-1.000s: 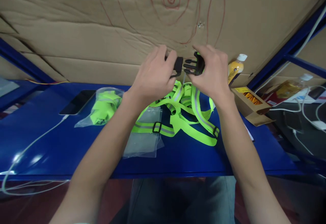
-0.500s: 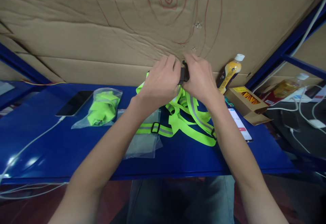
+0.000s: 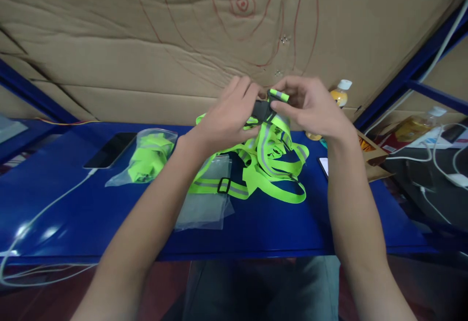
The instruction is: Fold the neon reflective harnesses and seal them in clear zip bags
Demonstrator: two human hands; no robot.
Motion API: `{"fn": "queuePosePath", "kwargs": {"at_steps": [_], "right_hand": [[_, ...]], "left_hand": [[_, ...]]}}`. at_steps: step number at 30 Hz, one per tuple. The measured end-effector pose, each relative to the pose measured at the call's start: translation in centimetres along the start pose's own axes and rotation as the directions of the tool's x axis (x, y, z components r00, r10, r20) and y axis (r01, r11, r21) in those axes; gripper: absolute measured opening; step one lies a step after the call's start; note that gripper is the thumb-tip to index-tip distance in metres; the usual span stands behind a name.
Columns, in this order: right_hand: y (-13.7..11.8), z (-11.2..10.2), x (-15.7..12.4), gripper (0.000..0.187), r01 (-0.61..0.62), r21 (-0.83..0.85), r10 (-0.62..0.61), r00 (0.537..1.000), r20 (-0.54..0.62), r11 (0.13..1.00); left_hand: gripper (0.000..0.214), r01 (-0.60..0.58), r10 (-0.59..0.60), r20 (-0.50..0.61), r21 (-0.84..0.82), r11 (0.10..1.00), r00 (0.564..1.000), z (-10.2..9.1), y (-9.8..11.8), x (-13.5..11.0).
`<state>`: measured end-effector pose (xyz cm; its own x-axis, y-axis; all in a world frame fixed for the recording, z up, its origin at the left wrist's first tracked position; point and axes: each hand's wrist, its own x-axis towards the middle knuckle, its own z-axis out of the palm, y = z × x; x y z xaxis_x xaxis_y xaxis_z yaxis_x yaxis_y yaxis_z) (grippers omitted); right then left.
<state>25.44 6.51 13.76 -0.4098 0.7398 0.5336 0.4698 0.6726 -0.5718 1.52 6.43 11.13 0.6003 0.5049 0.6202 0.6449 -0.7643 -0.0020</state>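
Observation:
My left hand is closed around the left side of a black plastic buckle, held up over the table. On the buckle's right side, my right hand pinches it between thumb and fingers, where a short neon-yellow strap end pokes out. Below both hands lies a loose heap of neon-yellow reflective straps with grey stripes, partly hidden by my left hand. A black slider sits on one strap. Under that strap is a flat clear plastic bag.
A clear bag of folded neon straps lies on the blue table, beside a black phone on a white cable. At right are a bottle, an open carton and a partly hidden phone. Cardboard stands behind.
My right hand has shifted right and its fingers have turned, uncovering the buckle and the strap end. My left hand has moved slightly left and down, still on the buckle.

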Motion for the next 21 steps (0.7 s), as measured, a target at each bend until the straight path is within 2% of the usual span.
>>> {"fn": "queuePosePath", "kwargs": {"at_steps": [3,5,7,9,11,13,16,18,21], "right_hand": [[0.7,-0.2,0.0,0.030,0.010,-0.022,-0.011,0.998,-0.061,1.000],[0.9,-0.5,0.0,0.030,0.023,-0.066,-0.030,0.992,-0.119,0.998],[0.8,-0.7,-0.1,0.027,0.026,-0.135,-0.050,0.983,-0.176,0.991],[0.4,-0.8,-0.2,0.022,0.029,-0.197,-0.070,0.975,-0.209,0.980],[-0.2,-0.8,-0.3,0.019,0.031,-0.241,-0.086,0.972,-0.218,0.970],[-0.9,-0.7,-0.4,0.015,0.028,-0.272,-0.084,0.977,-0.198,0.962],[-1.4,-0.7,-0.5,0.010,0.040,-0.278,-0.091,0.981,-0.173,0.960],[-1.2,-0.7,-0.4,0.010,0.051,-0.241,-0.095,0.980,-0.175,0.969],[-0.4,-0.8,-0.1,0.010,0.064,-0.159,-0.097,0.973,-0.212,0.985]], "left_hand": [[0.056,0.044,-0.056,-0.027,-0.332,0.942,0.998,-0.2,-0.9,-0.2],[0.045,0.133,-0.149,0.001,-0.461,0.878,0.989,-0.5,-1.5,-0.3],[0.038,0.211,-0.194,0.086,-0.496,0.842,0.977,-0.8,-1.9,-0.4],[0.043,0.265,-0.190,0.194,-0.513,0.816,0.962,-0.9,-2.1,-0.4],[0.048,0.305,-0.194,0.253,-0.543,0.782,0.948,-0.9,-2.2,-0.4],[0.049,0.318,-0.224,0.233,-0.545,0.776,0.946,-0.8,-2.3,-0.4],[0.051,0.285,-0.240,0.154,-0.495,0.821,0.959,-1.1,-2.4,-0.4],[0.058,0.284,-0.225,0.176,-0.500,0.818,0.958,-1.5,-2.4,-0.5],[0.071,0.316,-0.212,0.244,-0.565,0.762,0.946,-1.8,-2.6,-0.7]]}}
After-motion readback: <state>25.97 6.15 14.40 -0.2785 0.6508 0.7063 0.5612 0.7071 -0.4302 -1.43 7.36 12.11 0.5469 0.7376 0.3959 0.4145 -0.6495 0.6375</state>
